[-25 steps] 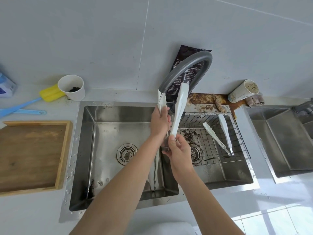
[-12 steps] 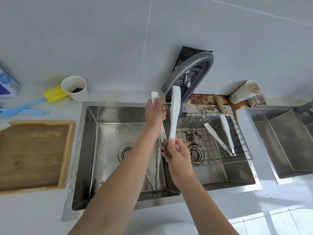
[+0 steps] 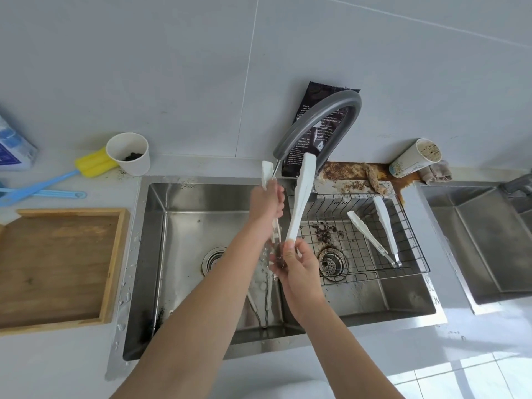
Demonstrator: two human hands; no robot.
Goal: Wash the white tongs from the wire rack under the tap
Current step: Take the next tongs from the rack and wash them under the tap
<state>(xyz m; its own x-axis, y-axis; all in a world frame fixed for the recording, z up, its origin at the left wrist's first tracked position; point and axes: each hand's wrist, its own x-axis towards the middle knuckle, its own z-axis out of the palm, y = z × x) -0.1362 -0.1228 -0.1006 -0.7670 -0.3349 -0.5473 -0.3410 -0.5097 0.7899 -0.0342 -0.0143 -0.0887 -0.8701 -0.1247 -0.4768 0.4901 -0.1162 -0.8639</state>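
Note:
White tongs [image 3: 299, 200] stand spread open under the grey tap [image 3: 316, 116], tips up, over the left basin [image 3: 187, 226]. My left hand [image 3: 267, 203] grips the left arm of the tongs near its tip. My right hand [image 3: 293, 263] holds the hinge end at the bottom, thumb on the right arm. A thin stream of water runs from the spout past my left hand and splashes at the hinge. A second pair of white tongs [image 3: 377, 231] lies in the wire rack [image 3: 414, 254] over the right basin.
A wooden tray [image 3: 57, 266] sits left of the sink. Behind it are a paper cup [image 3: 129, 154] with dark grounds, a yellow-headed blue brush [image 3: 57, 180] and a blue box [image 3: 14, 148]. A tipped cup [image 3: 414, 158], brown spill and dark packet [image 3: 313, 122] line the back. Another sink [image 3: 478, 243] lies right.
My left hand slid up the left arm of the tongs toward its tip and shifted left, spreading the arms wider. My right hand stayed at the hinge end.

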